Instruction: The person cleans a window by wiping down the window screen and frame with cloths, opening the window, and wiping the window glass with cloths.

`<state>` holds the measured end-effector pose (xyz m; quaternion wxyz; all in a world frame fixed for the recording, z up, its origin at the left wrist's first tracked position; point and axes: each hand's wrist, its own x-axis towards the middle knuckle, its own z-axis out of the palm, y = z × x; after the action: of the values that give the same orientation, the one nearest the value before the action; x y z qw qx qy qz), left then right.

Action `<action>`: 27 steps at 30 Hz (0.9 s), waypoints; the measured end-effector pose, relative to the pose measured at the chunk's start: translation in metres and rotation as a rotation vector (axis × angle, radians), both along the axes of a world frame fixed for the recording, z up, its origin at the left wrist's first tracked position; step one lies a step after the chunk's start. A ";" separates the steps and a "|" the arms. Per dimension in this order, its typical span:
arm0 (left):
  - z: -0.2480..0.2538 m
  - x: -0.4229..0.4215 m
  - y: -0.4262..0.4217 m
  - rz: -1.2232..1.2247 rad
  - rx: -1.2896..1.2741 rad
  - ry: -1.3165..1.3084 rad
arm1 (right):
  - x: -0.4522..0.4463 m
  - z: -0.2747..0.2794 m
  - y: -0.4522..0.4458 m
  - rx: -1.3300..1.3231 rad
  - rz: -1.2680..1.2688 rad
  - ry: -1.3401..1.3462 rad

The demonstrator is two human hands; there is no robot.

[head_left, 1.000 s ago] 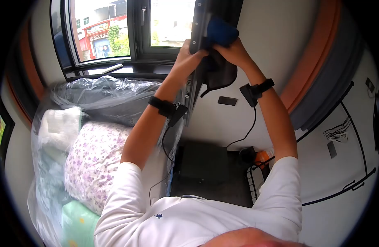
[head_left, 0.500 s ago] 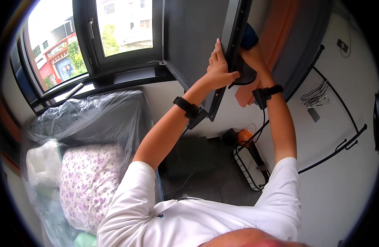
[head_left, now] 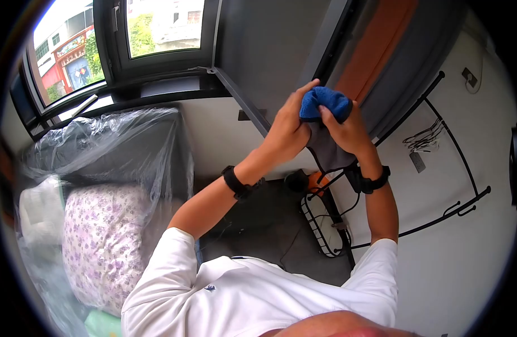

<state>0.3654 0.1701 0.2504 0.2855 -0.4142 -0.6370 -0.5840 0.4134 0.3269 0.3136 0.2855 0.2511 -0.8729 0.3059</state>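
Where the bare left hand [head_left: 289,126] and bare right hand [head_left: 353,132] meet, a dark-edged, blue-and-grey fabric cloth [head_left: 321,102] sits between them.
The right hand clamps its bunched blue part; the left touches its side, grip unclear. Beyond stands a flat, dark-grey panel [head_left: 270,50].

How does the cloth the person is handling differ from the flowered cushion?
The cloth shows blue and gray; the cushion is pale with purple flowers. The cloth is bunched in the right hand, the left hand against it; the cushion lies plump amid clear plastic. The cloth looks smaller than the cushion. Both look soft.
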 end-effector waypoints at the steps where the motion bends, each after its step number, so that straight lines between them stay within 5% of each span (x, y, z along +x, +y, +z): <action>1: 0.006 0.009 -0.004 -0.312 0.089 -0.056 | 0.001 0.009 -0.005 0.000 0.012 -0.004; 2: 0.014 0.017 -0.009 -0.404 0.070 -0.313 | 0.001 0.019 -0.011 -0.053 -0.006 0.072; 4: 0.041 0.019 -0.010 -0.414 0.189 -0.363 | 0.002 0.039 -0.025 -0.105 -0.016 0.243; 7: 0.084 0.014 -0.011 -0.331 0.228 -0.141 | -0.024 0.064 -0.018 -0.001 0.105 0.469; 8: 0.097 0.008 -0.012 -0.097 0.268 0.106 | -0.033 0.066 -0.012 0.108 0.202 0.609; 10: 0.112 -0.015 -0.014 0.141 0.307 0.354 | -0.043 0.065 -0.008 0.074 0.176 0.416; 11: 0.117 -0.030 -0.024 -0.097 0.230 0.141 | -0.047 0.066 -0.006 0.049 0.145 0.234; 12: 0.119 -0.037 -0.028 -0.334 0.147 -0.072 | -0.053 0.062 -0.005 0.278 0.049 0.406; 17: 0.056 -0.061 -0.003 -0.181 0.590 -0.187 | -0.046 0.004 -0.030 0.559 -0.221 0.672; 22: 0.020 -0.069 -0.007 -0.019 0.493 -0.050 | -0.073 -0.035 -0.011 0.623 -0.210 0.783; 27: 0.057 -0.094 -0.013 0.175 0.530 0.327 | -0.090 -0.032 -0.003 0.432 -0.184 1.065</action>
<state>0.2713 0.1569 0.3077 0.5309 -0.3575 -0.4418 -0.6286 0.3236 0.3237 0.2816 0.6529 0.3460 -0.6698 -0.0738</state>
